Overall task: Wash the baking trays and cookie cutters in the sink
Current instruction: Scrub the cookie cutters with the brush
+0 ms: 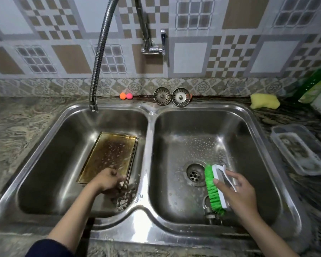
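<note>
Left hand [108,179] is down in the left basin, fingers curled around the near right corner of the baking tray [107,154]; I read that as a grip on its rim. Tray lies flat on the basin floor against the divider, brown-stained, dotted with suds; looks like more than one tray stacked, going by the doubled right edge, but I can't confirm the count. Right hand [238,191] is over the right basin, closed on the white handle of a scrub brush [214,188], green bristles facing left, held near the drain [195,174]. Below the brush I see a metal ring-shaped piece [208,205] on the basin floor, possibly a cookie cutter, can't tell. Faucet hose [98,58] ends over the left basin's back edge. Two strainer plugs [171,96] lean at the back of the sink [146,216]. Yellow sponge [264,101] sits on the counter, far right.
</note>
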A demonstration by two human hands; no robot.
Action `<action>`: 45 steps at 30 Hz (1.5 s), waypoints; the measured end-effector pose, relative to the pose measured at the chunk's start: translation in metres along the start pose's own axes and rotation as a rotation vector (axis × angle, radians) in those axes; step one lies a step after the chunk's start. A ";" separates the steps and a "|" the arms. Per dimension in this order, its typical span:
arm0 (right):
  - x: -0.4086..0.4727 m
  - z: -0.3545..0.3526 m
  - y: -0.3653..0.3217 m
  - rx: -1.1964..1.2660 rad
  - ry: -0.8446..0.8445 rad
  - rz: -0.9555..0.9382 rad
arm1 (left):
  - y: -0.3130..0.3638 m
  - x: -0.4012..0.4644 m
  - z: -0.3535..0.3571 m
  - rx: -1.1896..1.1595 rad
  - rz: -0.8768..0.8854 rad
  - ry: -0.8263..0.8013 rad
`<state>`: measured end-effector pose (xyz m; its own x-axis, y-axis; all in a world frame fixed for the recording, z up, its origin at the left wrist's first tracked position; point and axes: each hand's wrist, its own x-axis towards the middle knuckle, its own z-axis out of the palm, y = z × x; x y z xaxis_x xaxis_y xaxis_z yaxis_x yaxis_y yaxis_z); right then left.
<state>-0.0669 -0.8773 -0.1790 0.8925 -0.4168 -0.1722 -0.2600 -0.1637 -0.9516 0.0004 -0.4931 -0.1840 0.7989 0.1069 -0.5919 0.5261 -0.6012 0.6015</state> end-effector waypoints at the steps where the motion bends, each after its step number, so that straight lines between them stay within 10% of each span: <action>1: 0.001 -0.003 0.001 -0.001 0.001 0.003 | 0.003 0.000 -0.003 -0.013 0.041 0.052; 8: 0.012 -0.015 0.006 0.004 0.034 0.067 | 0.081 -0.028 0.013 -0.165 0.514 0.338; 15: 0.021 -0.032 -0.010 0.038 0.111 0.069 | 0.148 -0.032 0.146 0.221 0.608 -0.149; 21: 0.022 -0.051 -0.015 0.079 0.162 0.075 | 0.140 -0.010 0.234 0.849 0.696 -0.360; 27: 0.020 -0.060 -0.009 0.104 0.200 0.075 | 0.142 -0.018 0.256 0.967 0.824 -0.425; 45: 0.053 -0.095 -0.047 0.140 0.224 -0.107 | 0.158 -0.017 0.219 -0.338 0.354 -0.578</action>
<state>-0.0424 -0.9771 -0.1194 0.8045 -0.5935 -0.0236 -0.1018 -0.0986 -0.9899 0.0057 -0.7633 -0.1968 0.7058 -0.5352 -0.4641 0.4016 -0.2373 0.8845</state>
